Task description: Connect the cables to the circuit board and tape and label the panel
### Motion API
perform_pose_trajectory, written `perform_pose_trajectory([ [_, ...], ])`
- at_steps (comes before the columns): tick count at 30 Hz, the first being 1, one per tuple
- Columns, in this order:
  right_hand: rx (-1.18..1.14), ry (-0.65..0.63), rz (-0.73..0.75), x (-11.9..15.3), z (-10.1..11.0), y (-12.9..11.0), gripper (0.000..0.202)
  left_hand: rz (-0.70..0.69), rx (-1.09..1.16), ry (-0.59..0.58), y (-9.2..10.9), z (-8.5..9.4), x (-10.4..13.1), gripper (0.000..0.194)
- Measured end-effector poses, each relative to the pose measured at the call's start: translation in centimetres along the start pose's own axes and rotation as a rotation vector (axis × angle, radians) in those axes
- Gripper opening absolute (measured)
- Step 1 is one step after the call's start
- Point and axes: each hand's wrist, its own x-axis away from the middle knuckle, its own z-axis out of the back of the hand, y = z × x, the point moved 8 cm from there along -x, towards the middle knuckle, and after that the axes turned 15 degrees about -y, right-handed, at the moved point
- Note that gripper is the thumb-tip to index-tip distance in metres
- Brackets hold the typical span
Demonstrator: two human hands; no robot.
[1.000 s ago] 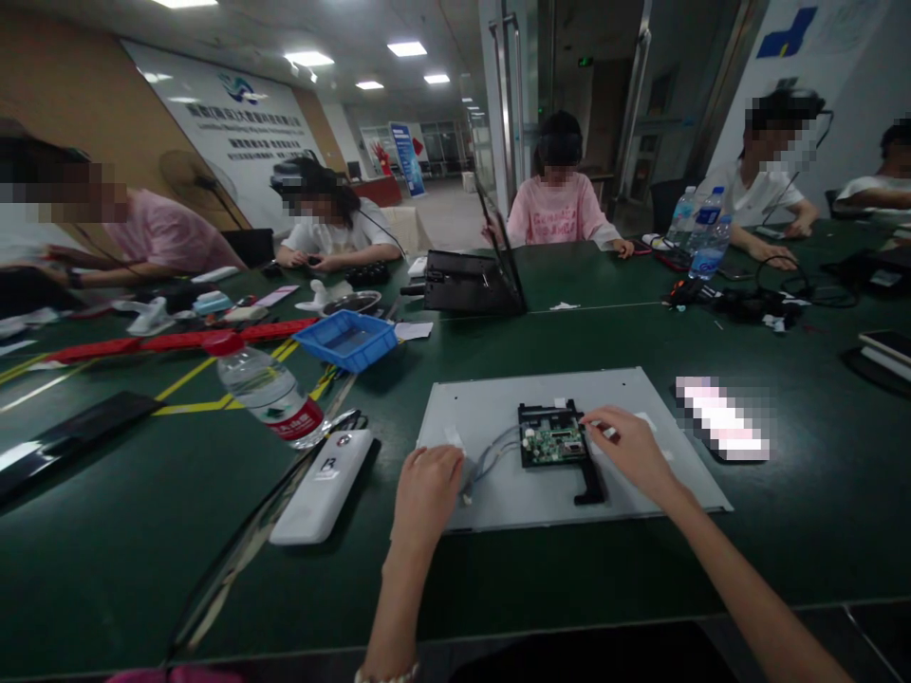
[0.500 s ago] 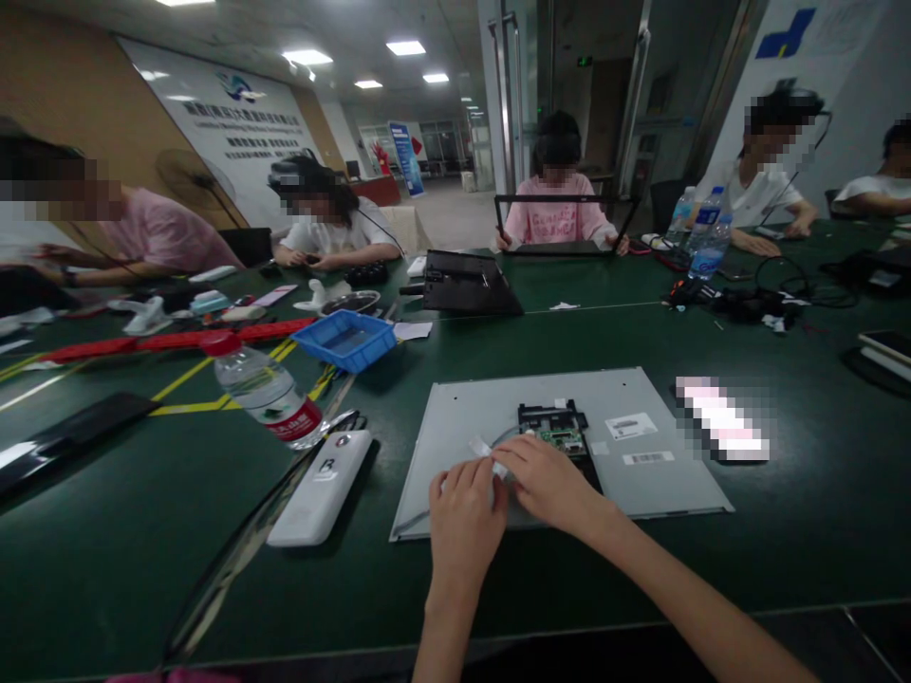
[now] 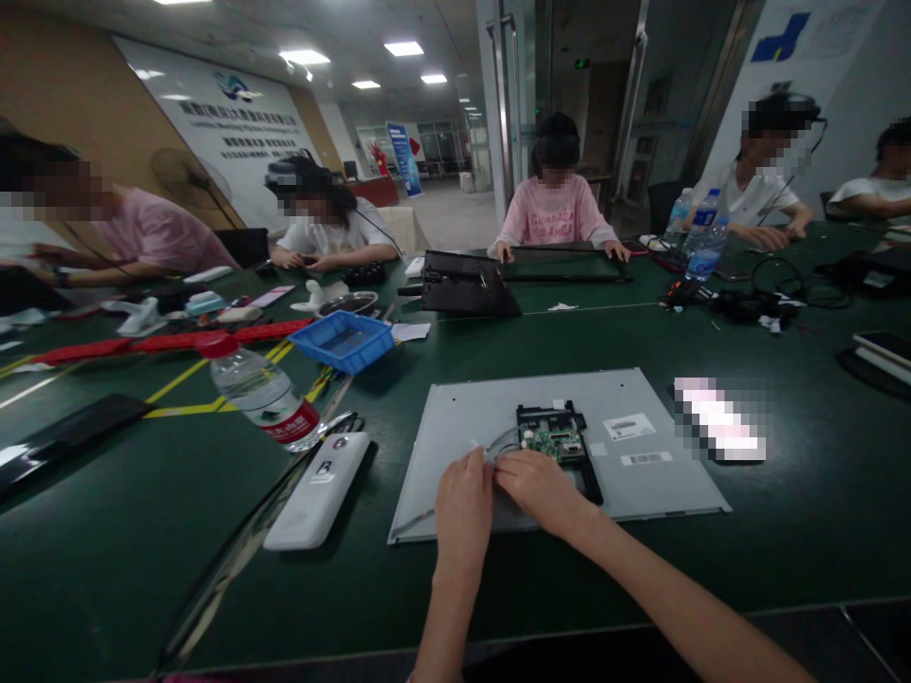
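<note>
A grey flat display panel (image 3: 470, 408) lies back-up on the table, with a green circuit board (image 3: 551, 444) in a black bracket (image 3: 592, 479) on it. From the board a thin grey cable (image 3: 504, 438) runs left under my fingers and comes out near the panel's lower left corner. My left hand (image 3: 462, 493) is closed over the cable, its fingertips pinched. Against it, my right hand (image 3: 537, 484) pinches at the same spot, left of the bracket. A whitish scrap, like tape, shows between the fingertips, mostly hidden by them.
Left of the panel lie a white power bank (image 3: 320, 489) and a tilted water bottle (image 3: 267, 394). A blue tray (image 3: 342, 343) and a black plastic cover (image 3: 466, 285) lie farther back. To the right is a lit phone (image 3: 718, 417). Across the table a person holds a black frame (image 3: 569, 279).
My fingers have drawn closer together and down over the whitish strip, baring more of the board and bracket. Across the table, the person has lowered the black frame onto the table.
</note>
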Motion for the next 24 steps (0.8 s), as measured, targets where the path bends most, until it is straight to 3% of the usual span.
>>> perform_pose_trajectory([
  [6, -0.017, 0.009, 0.007, 1.0, -0.5, -1.2, 0.025, 0.017, 0.014, -0.025, -0.7, -1.2, 0.0, 0.026],
  [11, -0.047, -0.005, -0.030, 3.1, -0.8, -2.8, 0.070, 0.043, 0.070, -0.053, -1.1, -1.7, -0.2, 0.035],
  [15, -0.094, -0.014, -0.088, 4.3, -1.2, -3.4, 0.085, 0.046, 0.052, -0.054, -0.8, -1.5, -0.4, 0.037],
  [20, -0.129, 0.001, -0.120, 4.9, -1.1, -3.7, 0.080, 0.027, 0.020, -0.061, -0.1, -1.4, -0.6, 0.035],
  [24, -0.198, 0.043, -0.112, 6.0, 1.1, -2.9, 0.055, -0.003, -0.051, -0.041, 0.7, -0.9, -0.6, 0.031],
])
